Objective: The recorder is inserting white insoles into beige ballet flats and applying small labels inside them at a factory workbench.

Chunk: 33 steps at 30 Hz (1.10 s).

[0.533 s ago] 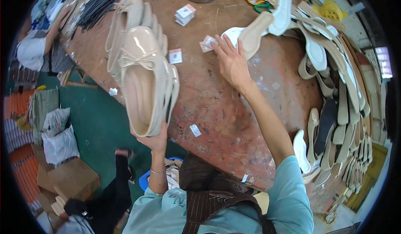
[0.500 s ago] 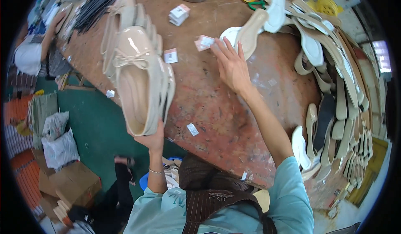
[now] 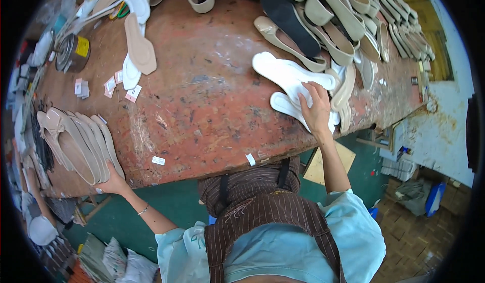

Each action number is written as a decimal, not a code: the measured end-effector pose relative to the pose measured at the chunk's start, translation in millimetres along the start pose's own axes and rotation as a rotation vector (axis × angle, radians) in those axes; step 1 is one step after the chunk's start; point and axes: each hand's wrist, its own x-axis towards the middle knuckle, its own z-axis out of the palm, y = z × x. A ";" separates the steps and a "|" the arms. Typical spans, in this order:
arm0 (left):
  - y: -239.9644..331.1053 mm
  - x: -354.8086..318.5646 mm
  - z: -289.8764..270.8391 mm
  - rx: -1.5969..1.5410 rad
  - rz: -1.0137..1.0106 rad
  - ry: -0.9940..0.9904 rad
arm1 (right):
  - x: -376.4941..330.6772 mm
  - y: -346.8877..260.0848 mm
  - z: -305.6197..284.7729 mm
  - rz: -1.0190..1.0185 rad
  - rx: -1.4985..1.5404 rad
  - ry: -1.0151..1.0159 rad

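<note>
My left hand (image 3: 113, 184) grips the near end of a row of beige flat shoes (image 3: 76, 141). The shoes lie side by side at the left edge of the worn red-brown table (image 3: 212, 106). The outermost one has a bow at its toe. My right hand (image 3: 316, 112) reaches out to the right and lies on several overlapping white insoles (image 3: 288, 76). Its fingers are curled over the topmost one. The insoles sit near the table's front right edge.
A metal tin (image 3: 73, 53) and small paper tags (image 3: 108, 87) lie at the far left, next to a beige insole (image 3: 139, 45). A black insole (image 3: 290, 15) and a heap of shoes and soles (image 3: 353, 25) line the far and right edges. Cardboard (image 3: 328, 161) lies on the green floor.
My right hand has left the paper tags and moved right onto the white insoles. The view has swung right. The beige shoes, held up before, now lie on the table's left edge.
</note>
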 end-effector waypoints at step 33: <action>266.6 -78.3 54.8 -0.403 0.720 -1.050 | 0.4 4.0 -56.2 0.309 1.394 -0.121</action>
